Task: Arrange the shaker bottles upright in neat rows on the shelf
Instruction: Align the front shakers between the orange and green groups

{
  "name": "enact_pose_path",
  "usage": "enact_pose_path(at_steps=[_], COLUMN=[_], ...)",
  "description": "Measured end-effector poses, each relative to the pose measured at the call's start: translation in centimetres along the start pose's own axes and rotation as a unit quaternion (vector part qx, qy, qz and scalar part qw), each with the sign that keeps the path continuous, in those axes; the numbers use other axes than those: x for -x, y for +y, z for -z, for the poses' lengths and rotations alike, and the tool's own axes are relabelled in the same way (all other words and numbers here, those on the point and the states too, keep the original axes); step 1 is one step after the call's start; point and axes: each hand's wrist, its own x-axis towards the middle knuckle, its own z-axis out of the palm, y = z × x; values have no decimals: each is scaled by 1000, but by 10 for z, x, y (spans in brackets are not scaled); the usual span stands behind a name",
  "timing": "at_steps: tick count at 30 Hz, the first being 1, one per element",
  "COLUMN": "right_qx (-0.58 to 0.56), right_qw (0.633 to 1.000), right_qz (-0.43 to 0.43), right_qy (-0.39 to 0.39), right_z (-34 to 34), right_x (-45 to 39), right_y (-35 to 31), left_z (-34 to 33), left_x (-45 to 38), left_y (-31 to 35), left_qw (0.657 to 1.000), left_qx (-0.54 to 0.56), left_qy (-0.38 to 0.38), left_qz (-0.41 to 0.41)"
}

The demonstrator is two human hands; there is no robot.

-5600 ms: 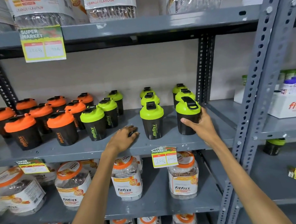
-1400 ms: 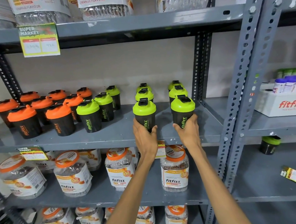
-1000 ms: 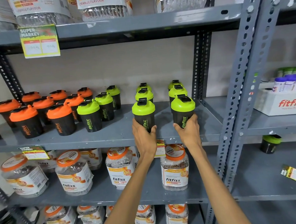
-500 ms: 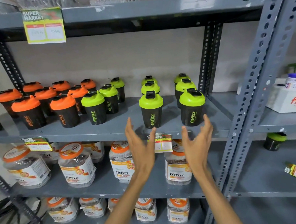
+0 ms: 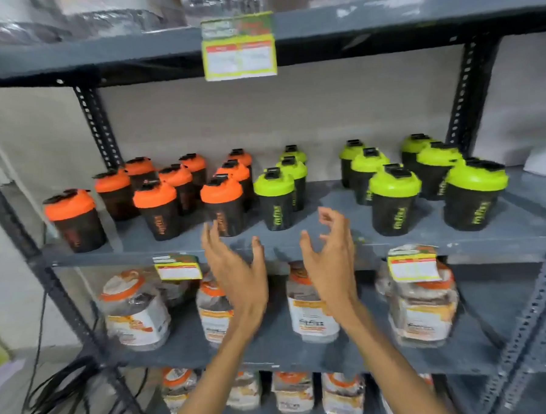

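We see both hands raised in front of the shelf (image 5: pixel 315 245), fingers spread and empty. Our left hand (image 5: pixel 237 272) sits with its palm turned inward, its fingertips overlapping the base of an orange-lidded shaker bottle (image 5: pixel 222 206) in the picture; whether they touch it we cannot tell. Our right hand (image 5: pixel 330 260) is beside it with the fingers loosely curled, in front of the bare stretch of shelf between two green-lidded bottles, holding nothing.

All the shaker bottles stand upright on the grey shelf. The orange-lidded bottles (image 5: pixel 156 211) fill its left part in rows running from the front edge towards the back, with one (image 5: pixel 73 220) set apart near the left end. Just right of them we see a row of green-lidded bottles led by one (image 5: pixel 275 200) near the front edge. Further right are two more green rows, their front bottles (image 5: pixel 394 200) and (image 5: pixel 475 196) close to the front edge, the last near the right end.

A price tag (image 5: pixel 414 264) hangs from the front edge at the right, another (image 5: pixel 177 268) at the left. Clear jars (image 5: pixel 313 312) with orange lids stand on the shelf below. The picture is blurred by motion.
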Motion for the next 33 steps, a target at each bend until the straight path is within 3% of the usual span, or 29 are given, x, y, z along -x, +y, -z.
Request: enact_pose_path(at_steps=[3, 8, 13, 24, 33], right_qx=[27, 81, 105, 126, 105], right_qw=[997, 983, 978, 971, 978], right_qz=[-60, -141, -173, -202, -180], right_qy=[-38, -84, -52, -29, -9], right_z=[-43, -92, -126, -133, -88], right_x=[-18, -47, -57, -59, -50], right_y=[-12, -11, -4, 1, -5], left_z=[8, 0, -13, -18, -9], left_x=[-36, -76, -90, -100, -86], left_y=[-17, -23, -26, -40, -38], left_qw=[999, 990, 974, 975, 979], left_qx=[-26, -32, -34, 8, 24], left_qy=[-16, -114, -180, -180, -157], left_qz=[37, 74, 134, 131, 124])
